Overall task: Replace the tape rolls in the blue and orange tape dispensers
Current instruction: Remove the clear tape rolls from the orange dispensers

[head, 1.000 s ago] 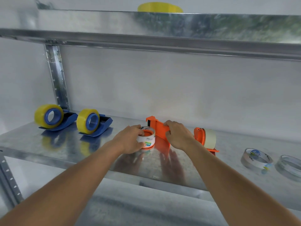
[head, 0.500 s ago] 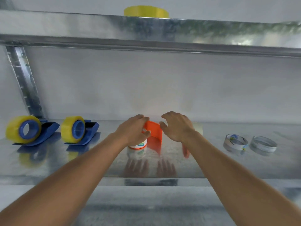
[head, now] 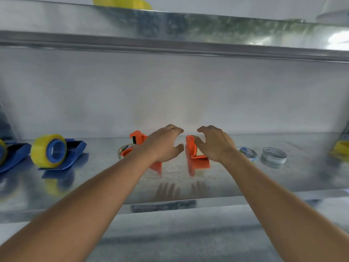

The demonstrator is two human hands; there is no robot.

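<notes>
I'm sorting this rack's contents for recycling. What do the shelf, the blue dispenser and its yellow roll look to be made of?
Shelf: probably galvanised steel, going by its mottled grey sheen and the hands' faint reflections.
Blue dispenser: looks like moulded plastic, uniform colour, matte.
Yellow roll: seemingly translucent plastic film tape, glossy, wound on a blue hub.

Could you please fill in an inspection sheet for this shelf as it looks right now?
Surface: shiny metal shelf, reflecting hands and dispensers.
Job's things: blue dispenser with a yellow roll at left, another cut off at the edge; two orange dispensers, left one, right one; clear tape roll by the left one.
Clutter: two clear rolls at right; yellow object at far right, blurred.
Grippers: left hand and right hand open, above the orange dispensers; contact unclear.
Cables: nothing seen.
Surroundings: upper shelf with a yellow roll on top.
</notes>
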